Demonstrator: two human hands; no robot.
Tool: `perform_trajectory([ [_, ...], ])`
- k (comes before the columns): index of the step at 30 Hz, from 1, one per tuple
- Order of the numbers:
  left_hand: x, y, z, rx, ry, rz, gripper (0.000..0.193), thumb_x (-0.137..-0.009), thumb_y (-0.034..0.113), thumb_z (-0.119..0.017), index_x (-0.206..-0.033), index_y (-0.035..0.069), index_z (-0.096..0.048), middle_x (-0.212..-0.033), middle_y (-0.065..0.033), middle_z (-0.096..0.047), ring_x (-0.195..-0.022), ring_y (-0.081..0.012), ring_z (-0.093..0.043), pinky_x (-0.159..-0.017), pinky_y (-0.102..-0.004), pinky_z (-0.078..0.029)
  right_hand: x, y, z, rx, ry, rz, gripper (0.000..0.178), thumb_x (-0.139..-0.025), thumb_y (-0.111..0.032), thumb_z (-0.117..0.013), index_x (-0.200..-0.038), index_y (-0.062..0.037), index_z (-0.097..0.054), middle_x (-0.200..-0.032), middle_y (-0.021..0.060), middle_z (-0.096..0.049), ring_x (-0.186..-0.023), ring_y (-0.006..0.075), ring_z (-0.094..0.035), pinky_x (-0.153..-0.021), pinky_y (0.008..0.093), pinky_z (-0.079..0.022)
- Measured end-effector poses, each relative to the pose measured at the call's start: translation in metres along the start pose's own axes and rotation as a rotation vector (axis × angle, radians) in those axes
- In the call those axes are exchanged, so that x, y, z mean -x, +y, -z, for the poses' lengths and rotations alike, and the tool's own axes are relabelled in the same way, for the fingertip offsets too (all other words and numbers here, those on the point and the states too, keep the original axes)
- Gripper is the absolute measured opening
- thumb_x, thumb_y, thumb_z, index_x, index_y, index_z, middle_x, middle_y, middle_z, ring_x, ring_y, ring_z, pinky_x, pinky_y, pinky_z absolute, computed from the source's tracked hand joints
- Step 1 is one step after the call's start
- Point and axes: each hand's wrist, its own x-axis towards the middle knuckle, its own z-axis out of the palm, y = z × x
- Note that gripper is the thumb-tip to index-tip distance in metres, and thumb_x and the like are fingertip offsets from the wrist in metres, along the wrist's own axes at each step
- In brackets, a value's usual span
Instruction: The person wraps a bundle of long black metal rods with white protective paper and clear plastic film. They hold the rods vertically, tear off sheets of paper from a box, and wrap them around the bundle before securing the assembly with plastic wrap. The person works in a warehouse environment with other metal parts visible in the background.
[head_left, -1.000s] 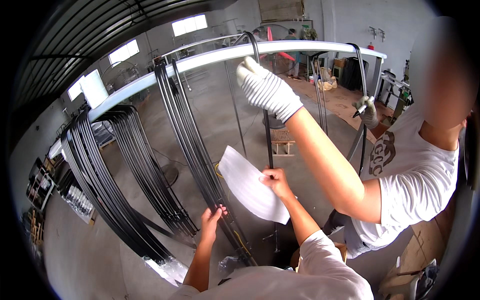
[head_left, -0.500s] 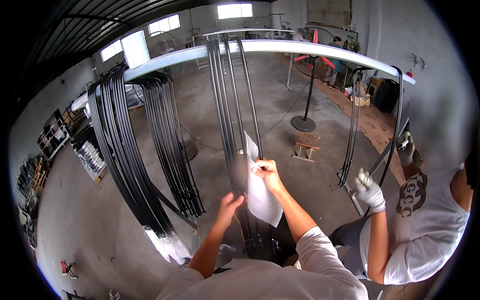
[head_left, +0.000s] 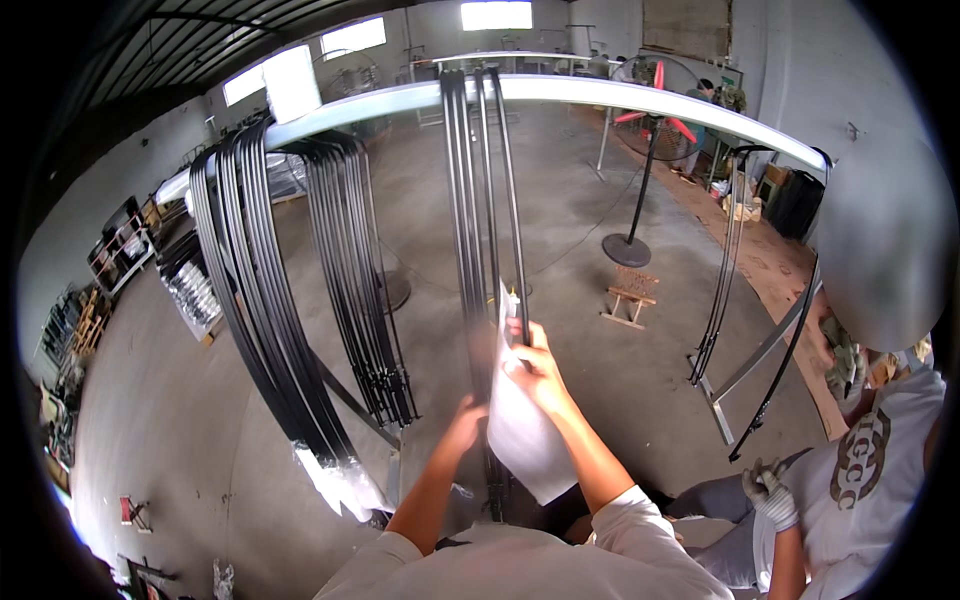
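Black cables or tubes (head_left: pixel 460 200) hang in a middle bunch from a long pale rail. My right hand (head_left: pixel 541 370) is closed on a thin white sheet or sleeve (head_left: pixel 530 445), its fingers beside the rightmost black strand. The sheet hangs down in front of the lower part of the bunch and hides some of it. My left hand (head_left: pixel 464 423) is by the lower left side of the same bunch. Motion smears its fingers, and whether they touch the strands is unclear.
The rail (head_left: pixel 600 92) spans the front. Wrapped black strands (head_left: pixel 270 300) hang left, others far right. A pedestal fan (head_left: pixel 640 190) and small wooden stool (head_left: pixel 629 298) stand beyond. A co-worker's gloved hand (head_left: pixel 771 497) is at lower right.
The view has shifted, moving the scene slightly right. My right hand and the sheet are lower; my left hand is blurred. The co-worker's gloved hand has dropped away from the right-hand strands.
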Motion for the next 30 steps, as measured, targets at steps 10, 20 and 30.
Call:
perform_trajectory([
  [10, 0.036, 0.065, -0.042, -0.041, -0.481, 0.006, 0.052, -0.075, 0.007, -0.055, -0.125, 0.002, -0.039, -0.114, -0.0134, -0.053, -0.102, -0.0220, -0.052, -0.091, -0.0327, -0.037, 0.099, -0.100, 0.057, -0.449, -0.425, -0.350, 0.009, -0.060, -0.004, -0.060, -0.060, 0.0032, -0.055, -0.076, 0.0109, -0.058, -0.067, 0.0184, -0.052, -0.059, 0.0283, -0.037],
  [20, 0.019, 0.065, -0.059, -0.011, -0.914, 0.152, 0.051, -0.080, 0.014, -0.048, -0.127, -0.001, -0.036, -0.125, -0.0152, -0.045, -0.114, -0.0148, -0.043, -0.091, -0.0243, -0.032, 0.125, -0.046, 0.065, 0.507, -0.565, -0.662, 0.013, -0.069, -0.011, -0.062, -0.074, 0.0001, -0.060, -0.079, 0.0154, -0.058, -0.078, 0.0227, -0.053, -0.067, 0.0320, -0.043],
  [30, 0.027, 0.048, -0.064, 0.222, -1.017, 0.284, 0.050, -0.084, 0.015, -0.046, -0.130, -0.001, -0.031, -0.132, -0.0133, -0.037, -0.127, -0.0176, -0.028, -0.104, -0.0320, -0.019, 0.161, -0.009, 0.024, 0.184, -0.388, -0.715, 0.009, -0.067, -0.003, -0.067, -0.071, 0.0006, -0.059, -0.078, 0.0012, -0.054, -0.067, 0.0091, -0.044, -0.060, 0.0238, -0.037],
])
